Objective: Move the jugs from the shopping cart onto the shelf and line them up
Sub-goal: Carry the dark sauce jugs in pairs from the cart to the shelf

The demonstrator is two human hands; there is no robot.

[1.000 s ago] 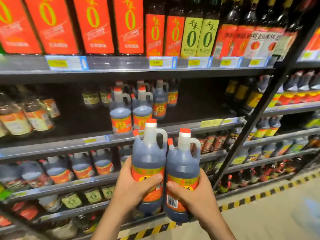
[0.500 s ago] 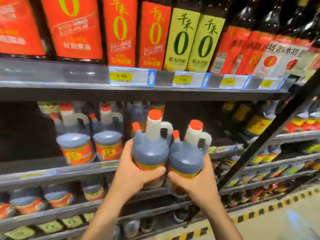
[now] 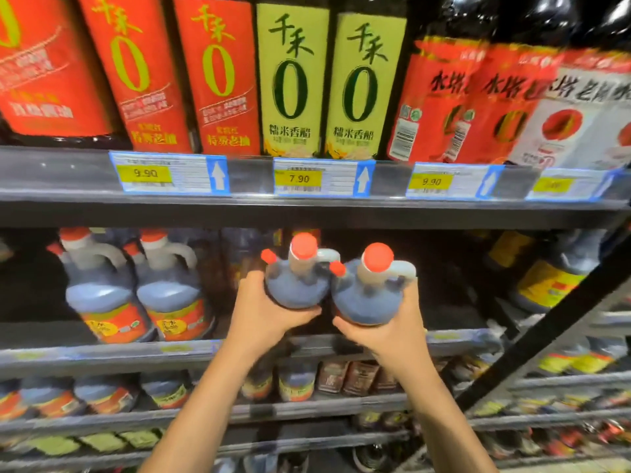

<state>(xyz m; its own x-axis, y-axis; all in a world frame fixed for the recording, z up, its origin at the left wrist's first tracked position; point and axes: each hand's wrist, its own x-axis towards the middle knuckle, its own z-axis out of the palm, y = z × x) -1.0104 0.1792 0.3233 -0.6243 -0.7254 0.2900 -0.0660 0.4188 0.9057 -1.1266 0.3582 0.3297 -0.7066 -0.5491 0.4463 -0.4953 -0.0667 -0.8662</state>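
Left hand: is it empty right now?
No, the left hand grips a dark jug with a red cap, beside the one in the right hand.

Lower bodies + labels of two dark red-capped plastic jugs [image 3: 297,285] [image 3: 367,298] hidden behind left hand [image 3: 264,319], right hand [image 3: 386,331]. Tall red-labelled bottles [image 3: 126,70] cut off by top edge. Yellow price tag [image 3: 551,185] far right too blurred to read.

There is just one camera, worn on the person's head. It looks forward and a little down at the grey metal store shelf [image 3: 102,353], from very close. The wide lens bends the edges. Both bare arms reach up into the picture from the bottom.
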